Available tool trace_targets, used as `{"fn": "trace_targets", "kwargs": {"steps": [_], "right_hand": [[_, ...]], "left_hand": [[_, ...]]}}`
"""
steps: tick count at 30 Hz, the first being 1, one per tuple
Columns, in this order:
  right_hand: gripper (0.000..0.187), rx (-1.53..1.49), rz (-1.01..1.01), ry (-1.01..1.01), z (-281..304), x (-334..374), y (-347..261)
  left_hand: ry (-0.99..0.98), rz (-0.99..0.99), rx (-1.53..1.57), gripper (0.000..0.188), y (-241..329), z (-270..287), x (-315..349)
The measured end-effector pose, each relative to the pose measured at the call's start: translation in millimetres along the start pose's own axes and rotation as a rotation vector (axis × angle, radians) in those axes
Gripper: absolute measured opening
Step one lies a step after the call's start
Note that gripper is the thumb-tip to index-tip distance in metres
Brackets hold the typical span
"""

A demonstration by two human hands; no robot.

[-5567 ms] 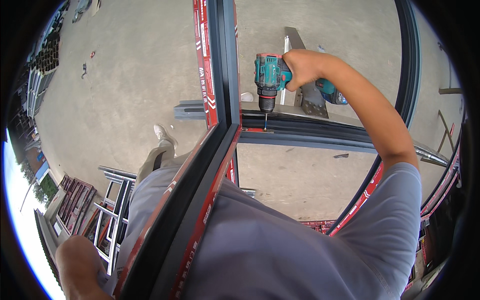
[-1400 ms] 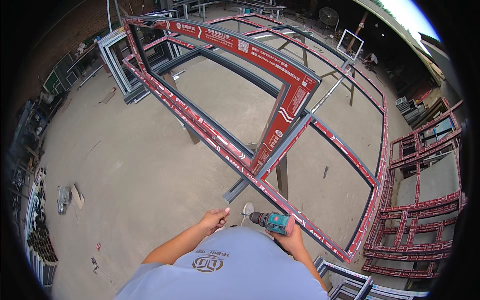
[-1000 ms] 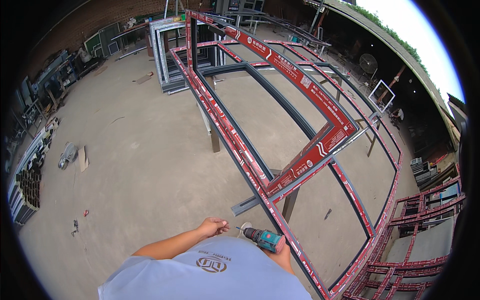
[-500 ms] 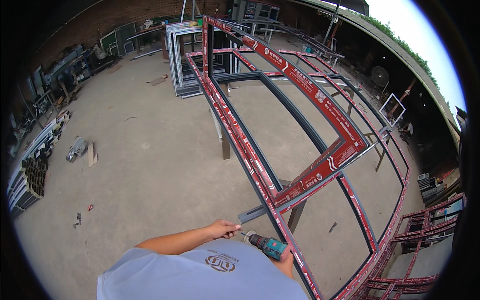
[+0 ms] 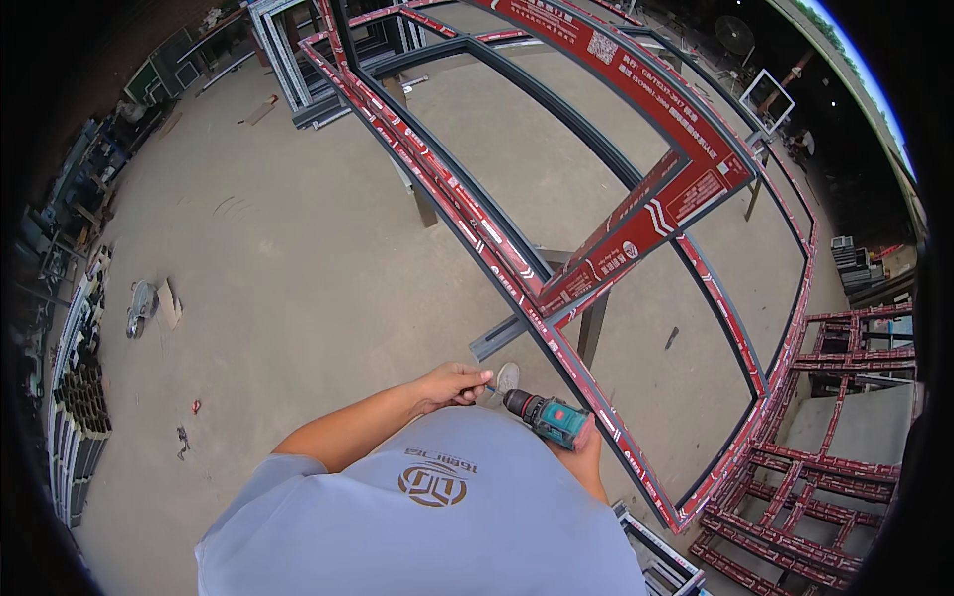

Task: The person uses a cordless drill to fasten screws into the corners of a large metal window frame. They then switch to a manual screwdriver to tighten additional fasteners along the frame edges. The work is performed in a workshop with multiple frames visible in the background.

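My right hand (image 5: 582, 459) is wrapped round the grip of a teal and black cordless drill (image 5: 555, 418), held in front of my body with its chuck pointing left. A thin bit sticks out of the chuck. At the tip of that bit, the fingers of my left hand (image 5: 452, 385) are pinched together; whatever small thing they hold is hidden or too small to name. Just beyond the drill stands a large window frame (image 5: 586, 382) of dark metal profiles covered in red protective film. A grey bar end (image 5: 497, 338) juts from under its near side, close to my left hand.
An upright red-filmed frame piece (image 5: 651, 223) rises from the large frame. More filmed frames (image 5: 795, 497) lie stacked at the right. Profiles (image 5: 81, 397) are piled on the left, with a round metal object (image 5: 140, 306) on the concrete floor. My shoe (image 5: 508, 377) shows below the hands.
The view has tipped downward, so the frames sit higher in the picture. My left fingers are still pinched at the bit tip, and the drill remains in my right hand.
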State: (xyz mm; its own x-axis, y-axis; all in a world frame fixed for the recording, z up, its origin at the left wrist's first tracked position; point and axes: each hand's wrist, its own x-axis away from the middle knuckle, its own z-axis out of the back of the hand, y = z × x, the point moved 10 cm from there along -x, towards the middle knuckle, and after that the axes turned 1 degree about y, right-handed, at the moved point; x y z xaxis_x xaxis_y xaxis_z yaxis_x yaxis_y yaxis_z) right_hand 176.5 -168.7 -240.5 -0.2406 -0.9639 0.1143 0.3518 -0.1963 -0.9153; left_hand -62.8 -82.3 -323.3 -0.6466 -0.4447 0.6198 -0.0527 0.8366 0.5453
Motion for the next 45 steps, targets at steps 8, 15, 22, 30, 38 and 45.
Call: {"fn": "trace_targets", "kwargs": {"steps": [8, 15, 22, 30, 38, 45], "right_hand": [[0.038, 0.091, -0.010, 0.015, 13.0, 2.1, -8.9], [0.038, 0.098, 0.000, 0.011, 15.8, -9.7, -19.9], [0.038, 0.093, -0.030, 0.023, 22.0, -17.5, -19.6], [0.047, -0.125, -0.188, 0.036, 36.5, -38.6, -11.4], [0.070, -0.159, -0.695, -0.213, 47.1, -54.2, 69.0], [0.117, 0.172, -0.368, 0.165, 52.9, -51.3, 86.6]], "left_hand": [[0.030, 0.002, 0.003, 0.036, 5.0, -2.4, -1.4], [0.005, 0.059, -0.011, 0.034, 11.9, -6.6, -9.9], [-0.007, 0.107, -0.005, 0.037, 22.6, -14.1, -17.5], [-0.002, 0.032, -0.065, 0.032, 46.4, -32.8, -32.2], [0.052, 0.066, -0.195, 0.025, 50.1, -67.6, -61.5], [0.179, 0.061, -0.205, 0.025, 41.1, -66.1, -67.9]]}}
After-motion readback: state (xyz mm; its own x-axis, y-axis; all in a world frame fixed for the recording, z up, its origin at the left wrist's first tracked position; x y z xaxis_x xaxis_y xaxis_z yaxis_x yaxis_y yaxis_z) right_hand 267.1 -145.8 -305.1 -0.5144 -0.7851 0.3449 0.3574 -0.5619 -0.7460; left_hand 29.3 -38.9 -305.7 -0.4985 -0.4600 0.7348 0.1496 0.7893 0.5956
